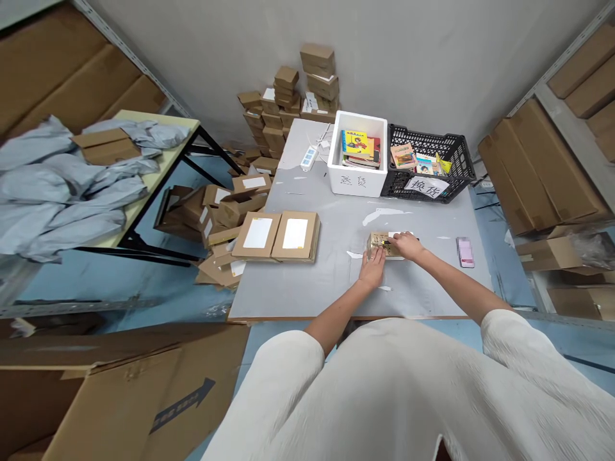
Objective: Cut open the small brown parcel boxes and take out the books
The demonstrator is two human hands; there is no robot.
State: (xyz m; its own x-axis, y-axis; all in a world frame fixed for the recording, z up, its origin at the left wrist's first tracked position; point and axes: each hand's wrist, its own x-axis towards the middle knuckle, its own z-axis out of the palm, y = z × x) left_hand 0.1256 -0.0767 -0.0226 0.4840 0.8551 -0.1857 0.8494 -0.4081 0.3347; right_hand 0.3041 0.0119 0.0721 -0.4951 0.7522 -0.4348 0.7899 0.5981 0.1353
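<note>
A small brown package (378, 237), shiny as if wrapped in clear tape or film, lies on the grey table (331, 282) in front of me. My left hand (373, 269) rests on its near left side with the fingers stretched out. Over its right part is my right hand (407, 245), fingers closed together. Something small and dark shows by those fingertips, too small to name. A bit of white shows beyond the right hand, and much of the package's right half is hidden by that hand.
Left on the table are flat cardboard boxes (300, 240) with white labels. A white foam box (358, 182) and a black crate (427, 189) hold books at the back. A pink phone-like object (465, 252) lies right. A power strip (308, 158) sits back left.
</note>
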